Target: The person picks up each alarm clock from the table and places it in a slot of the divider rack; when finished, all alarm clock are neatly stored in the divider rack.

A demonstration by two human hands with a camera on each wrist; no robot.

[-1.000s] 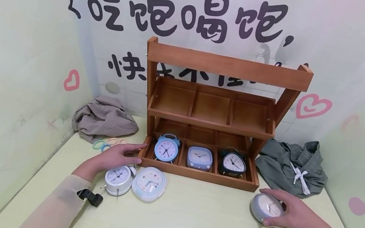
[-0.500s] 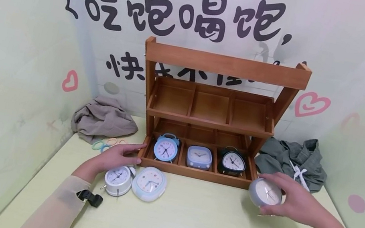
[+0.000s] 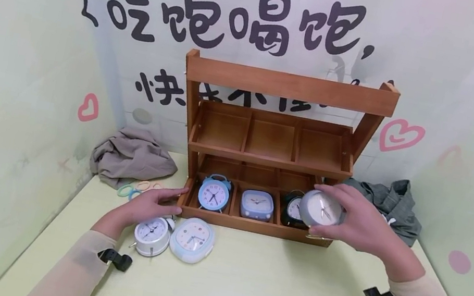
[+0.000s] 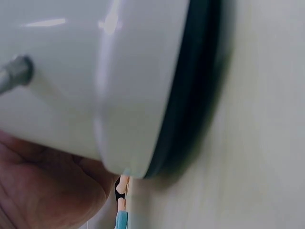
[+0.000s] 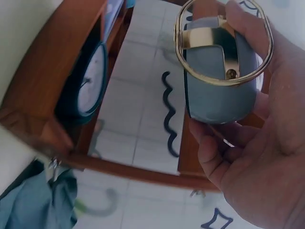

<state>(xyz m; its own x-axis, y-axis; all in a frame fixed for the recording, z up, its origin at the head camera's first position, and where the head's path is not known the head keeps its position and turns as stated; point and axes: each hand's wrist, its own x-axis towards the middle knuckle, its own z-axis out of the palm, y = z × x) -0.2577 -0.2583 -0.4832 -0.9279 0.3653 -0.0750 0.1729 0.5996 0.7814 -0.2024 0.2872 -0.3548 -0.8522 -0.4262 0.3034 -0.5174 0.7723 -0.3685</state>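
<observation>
My right hand (image 3: 359, 220) grips a round grey alarm clock (image 3: 322, 209) by its rim, face toward me. Its gold ring stand (image 5: 228, 82) and grey casing (image 5: 219, 102) show in the right wrist view. Held up before the lower right of the wooden shelf (image 3: 290, 86), it partly covers the black alarm clock (image 3: 294, 210). With fingers extended, my left hand (image 3: 153, 205) touches the shelf's lower left corner. Just below that hand is a white alarm clock (image 3: 152, 243), whose side (image 4: 128, 95) fills much of the left wrist view.
A pale blue-and-white clock (image 3: 192, 240) lies beside the white one. In the lower tier sit a blue twin-bell clock (image 3: 213, 195) and a bluish square clock (image 3: 257, 205). Brown cloth (image 3: 133, 156) and scissors (image 3: 134, 189) lie left of the shelf, dark grey cloth (image 3: 398, 203) right.
My right hand has lifted the grey alarm clock off the table and carried it up and left to the shelf's lower tier. The left hand stays at the corner.
</observation>
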